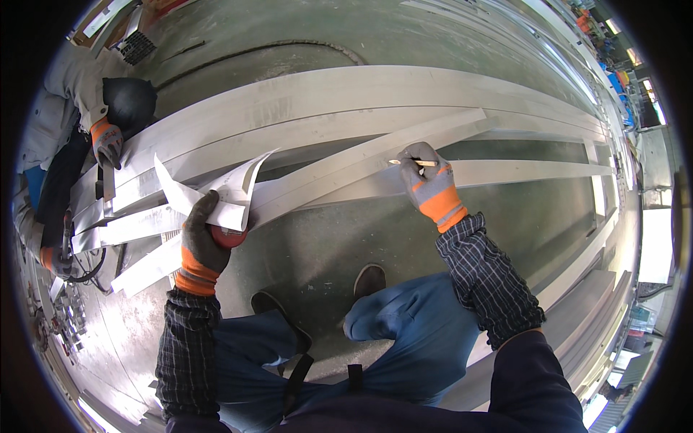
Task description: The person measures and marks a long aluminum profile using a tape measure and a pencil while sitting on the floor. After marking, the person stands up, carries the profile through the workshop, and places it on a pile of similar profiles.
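Both my hands wear grey and orange work gloves. My left hand is closed around sheets of white paper, which curl up at their edges, and a round red tape measure shows under the same fingers. In my right hand a thin pale pencil is pinched, its tip pointing left. That hand hovers at or just over a flat metal bar lying slantwise across longer bars; whether the tip touches it I cannot tell.
Long wide metal profiles run across in front of me. Another person's gloved hand is at their left end, beside a drill-like tool's cable. More profiles lie at right. A dark hose crosses the floor beyond.
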Demonstrator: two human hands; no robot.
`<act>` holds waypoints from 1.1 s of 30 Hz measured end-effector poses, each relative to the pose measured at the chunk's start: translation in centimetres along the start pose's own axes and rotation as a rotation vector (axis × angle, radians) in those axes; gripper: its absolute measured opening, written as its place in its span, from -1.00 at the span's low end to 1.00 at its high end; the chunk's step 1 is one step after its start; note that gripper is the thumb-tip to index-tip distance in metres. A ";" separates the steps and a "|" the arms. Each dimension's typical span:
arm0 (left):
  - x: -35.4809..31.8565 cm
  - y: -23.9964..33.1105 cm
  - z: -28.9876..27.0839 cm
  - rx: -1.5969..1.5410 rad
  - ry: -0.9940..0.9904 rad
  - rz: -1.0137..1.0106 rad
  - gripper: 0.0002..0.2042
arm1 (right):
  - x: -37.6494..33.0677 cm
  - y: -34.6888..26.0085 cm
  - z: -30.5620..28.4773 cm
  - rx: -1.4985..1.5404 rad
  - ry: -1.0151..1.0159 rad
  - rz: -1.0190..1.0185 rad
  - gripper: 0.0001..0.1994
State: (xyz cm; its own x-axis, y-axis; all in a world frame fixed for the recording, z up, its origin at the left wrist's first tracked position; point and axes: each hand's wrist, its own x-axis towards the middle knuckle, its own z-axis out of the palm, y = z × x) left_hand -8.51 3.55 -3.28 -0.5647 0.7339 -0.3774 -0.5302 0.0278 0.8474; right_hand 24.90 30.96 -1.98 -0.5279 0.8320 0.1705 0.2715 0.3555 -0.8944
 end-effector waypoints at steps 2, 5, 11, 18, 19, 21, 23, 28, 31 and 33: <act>-0.1 0.0 0.1 -0.059 0.019 -0.025 -0.38 | 0.0 -0.1 0.0 0.017 0.017 0.023 -0.94; 0.1 0.0 0.2 -0.199 0.070 -0.084 -0.35 | -0.1 -0.2 0.0 0.023 0.017 0.033 -0.93; 0.1 -0.1 0.3 -0.061 0.048 -0.002 -0.34 | 0.0 -0.5 0.2 0.046 -0.016 0.019 -0.94; 0.5 0.1 0.5 -0.111 0.046 -0.040 -0.38 | 0.2 -0.8 0.1 0.002 -0.054 0.007 -0.95; 0.4 0.0 0.4 0.010 0.020 0.023 -0.39 | 0.2 -0.6 0.1 -0.034 -0.059 -0.007 -0.95; 0.0 -0.2 0.1 0.359 -0.037 0.211 -0.42 | 0.1 -0.1 0.2 -0.014 -0.056 0.001 -0.94; -0.4 -0.2 0.0 0.765 -0.090 0.484 -0.44 | 0.1 -0.1 0.3 -0.007 -0.037 0.003 -0.94; 0.5 0.1 -0.5 0.167 -0.012 0.124 -0.43 | 0.5 0.2 0.3 0.001 -0.067 -0.053 -0.97; 0.4 -0.3 -0.9 0.175 -0.009 0.123 -0.43 | 0.0 -0.9 0.0 0.009 0.003 -0.019 -0.94; -0.4 -0.3 -0.9 0.676 -0.092 0.453 -0.42 | -0.2 -1.0 -0.3 -0.020 0.066 -0.042 -0.91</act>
State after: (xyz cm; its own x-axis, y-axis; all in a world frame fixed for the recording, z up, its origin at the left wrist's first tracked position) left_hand -8.74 2.67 -3.71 -0.5630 0.8240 0.0631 0.2495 0.0967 0.9635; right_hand 24.91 30.58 -0.98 -0.4849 0.8422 0.2357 0.2660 0.3988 -0.8776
